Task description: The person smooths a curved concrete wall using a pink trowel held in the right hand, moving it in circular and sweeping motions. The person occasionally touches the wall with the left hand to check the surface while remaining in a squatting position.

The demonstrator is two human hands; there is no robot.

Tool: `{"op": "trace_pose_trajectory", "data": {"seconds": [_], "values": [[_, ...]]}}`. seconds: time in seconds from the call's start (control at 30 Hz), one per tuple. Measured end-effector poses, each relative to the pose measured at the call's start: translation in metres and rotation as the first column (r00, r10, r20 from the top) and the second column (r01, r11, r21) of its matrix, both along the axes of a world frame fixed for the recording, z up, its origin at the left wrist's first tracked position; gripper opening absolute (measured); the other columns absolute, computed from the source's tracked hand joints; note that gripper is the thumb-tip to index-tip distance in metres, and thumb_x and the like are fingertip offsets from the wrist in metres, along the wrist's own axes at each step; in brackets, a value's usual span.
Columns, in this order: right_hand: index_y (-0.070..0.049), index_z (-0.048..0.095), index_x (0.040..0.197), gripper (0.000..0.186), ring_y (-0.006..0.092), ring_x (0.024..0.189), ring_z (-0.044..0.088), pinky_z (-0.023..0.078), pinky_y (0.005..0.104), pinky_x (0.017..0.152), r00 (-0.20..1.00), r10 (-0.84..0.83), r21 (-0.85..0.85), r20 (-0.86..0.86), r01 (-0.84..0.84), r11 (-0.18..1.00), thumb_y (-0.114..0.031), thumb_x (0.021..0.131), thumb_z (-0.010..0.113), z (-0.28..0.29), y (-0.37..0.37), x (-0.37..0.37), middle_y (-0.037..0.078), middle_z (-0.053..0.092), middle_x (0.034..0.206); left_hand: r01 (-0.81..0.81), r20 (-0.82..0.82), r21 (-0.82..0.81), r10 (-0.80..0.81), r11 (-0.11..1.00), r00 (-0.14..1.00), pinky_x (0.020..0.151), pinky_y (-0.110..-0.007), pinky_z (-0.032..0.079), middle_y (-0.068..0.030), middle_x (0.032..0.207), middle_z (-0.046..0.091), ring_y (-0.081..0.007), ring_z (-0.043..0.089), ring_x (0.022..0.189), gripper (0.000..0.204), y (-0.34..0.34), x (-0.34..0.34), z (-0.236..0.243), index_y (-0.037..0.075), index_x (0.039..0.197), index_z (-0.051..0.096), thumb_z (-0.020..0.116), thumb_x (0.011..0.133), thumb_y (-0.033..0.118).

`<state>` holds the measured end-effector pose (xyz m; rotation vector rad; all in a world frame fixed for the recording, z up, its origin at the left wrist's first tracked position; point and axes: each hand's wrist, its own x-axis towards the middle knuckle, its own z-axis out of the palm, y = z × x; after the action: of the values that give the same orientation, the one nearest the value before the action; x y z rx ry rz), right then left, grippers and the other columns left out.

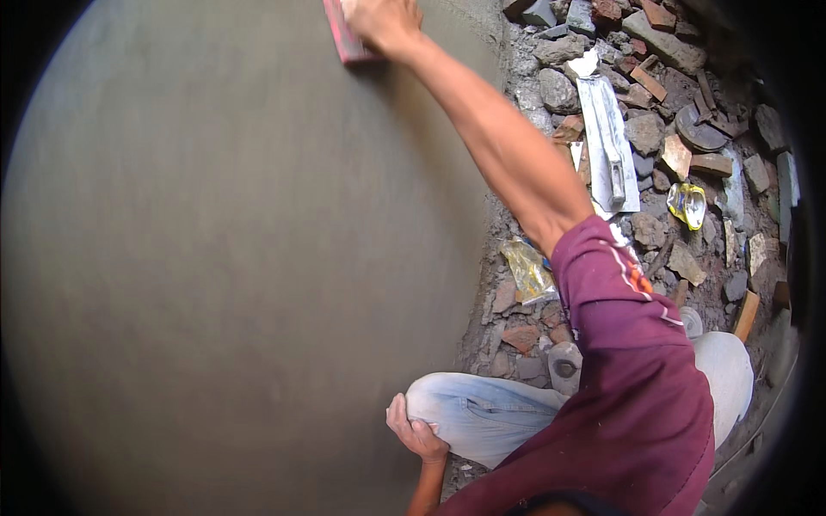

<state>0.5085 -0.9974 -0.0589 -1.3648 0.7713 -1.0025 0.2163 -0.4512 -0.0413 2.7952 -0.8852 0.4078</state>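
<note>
My right hand (383,21) grips a red-pink plastering float (342,34) at the top of the view, its upper part cut off by the frame edge. The float lies against a broad grey surface of smooth wet mortar (232,249). Low in the middle, my left hand (419,433) is closed over my bent knee (434,400), fingers curled round the front of the jeans. To the right of my outstretched arm, a long steel trowel (607,142) rests on the rubble with its handle upward.
Broken bricks and stones (645,133) cover the ground along the mortar's right edge. Among them lie a crumpled clear-yellow plastic wrapper (529,268), a yellow-and-silver packet (687,205), a round grey disc (701,129) and wood pieces (747,315).
</note>
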Motion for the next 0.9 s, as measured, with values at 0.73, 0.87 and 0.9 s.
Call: {"op": "trace_pose_trajectory", "data": {"seconds": [0.73, 0.87, 0.9], "values": [[-0.014, 0.056, 0.133, 0.043, 0.0492, 0.089, 0.066, 0.054, 0.0593, 0.073, 0.994, -0.008, -0.210, 0.111, 0.032, 0.977, -0.026, 0.093, 0.063, -0.008, 0.136, -0.038, 0.027, 0.065, 0.105, -0.047, -0.009, 0.017, 0.047, 0.999, 0.999, 0.110, -0.051, 0.036, -0.0250, 0.136, 0.053, -0.0387, 0.049, 0.126, 0.055, -0.021, -0.017, 0.006, -0.010, 0.136, 0.053, 0.036, 0.101, 0.030], [0.001, 0.061, 0.125, 0.046, 0.0459, 0.126, 0.052, 0.042, 0.0535, 0.105, 0.986, -0.160, 0.026, 0.053, 0.159, 0.987, -0.028, 0.090, 0.059, 0.003, -0.007, 0.035, 0.029, 0.058, 0.130, 0.022, 0.023, 0.004, -0.022, 1.000, 1.000, 0.111, -0.051, 0.035, -0.0245, 0.136, 0.054, -0.0388, 0.049, 0.127, 0.055, -0.019, -0.005, 0.008, -0.010, 0.136, 0.053, 0.037, 0.101, 0.029], [-0.002, 0.060, 0.128, 0.048, 0.0402, 0.128, 0.052, 0.039, 0.0542, 0.109, 0.995, -0.064, -0.024, -0.072, 0.063, 0.998, -0.030, 0.089, 0.062, 0.010, -0.036, 0.036, 0.026, 0.058, 0.132, -0.006, 0.019, 0.000, 0.006, 1.000, 1.000, 0.111, -0.051, 0.035, -0.0248, 0.136, 0.054, -0.0389, 0.049, 0.127, 0.054, -0.013, -0.005, 0.008, -0.010, 0.136, 0.053, 0.037, 0.100, 0.028]]}}
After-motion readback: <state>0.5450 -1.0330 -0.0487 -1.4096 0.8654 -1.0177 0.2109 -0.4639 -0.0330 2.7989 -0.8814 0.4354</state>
